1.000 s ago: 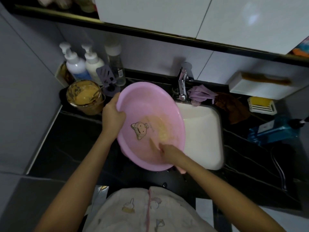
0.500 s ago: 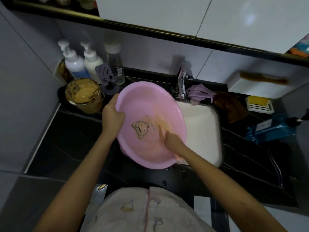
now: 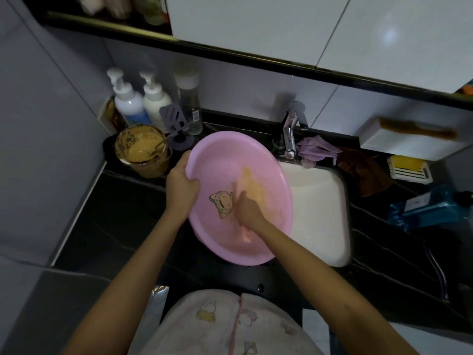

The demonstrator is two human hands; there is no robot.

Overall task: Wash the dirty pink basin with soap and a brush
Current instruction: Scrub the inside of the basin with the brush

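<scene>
Scrubbing is the step in hand, and we judge it partway done: a yellow-brown smear [image 3: 256, 193] lies across the inside of the pink basin [image 3: 225, 155], just right of its cartoon print [image 3: 222, 204]. The basin is tilted, partly over the white sink [image 3: 320, 201] and partly over the dark bench [image 3: 115, 213], near the tap [image 3: 290, 139]. Our left grip [image 3: 183, 185] is curled round the basin's left rim. Our right grip [image 3: 249, 210] is closed round a pink brush [image 3: 246, 233], whose handle end pokes out below the wrist. The head is blurred, so we cannot tell how its bristles sit. To do this well, we would press the bristles flat on the smear, work in short strokes from its edge inward, and hold the rim firm so the basin does not slide. Tilting it toward the sink should let dirty suds drain there, not onto the bench.
</scene>
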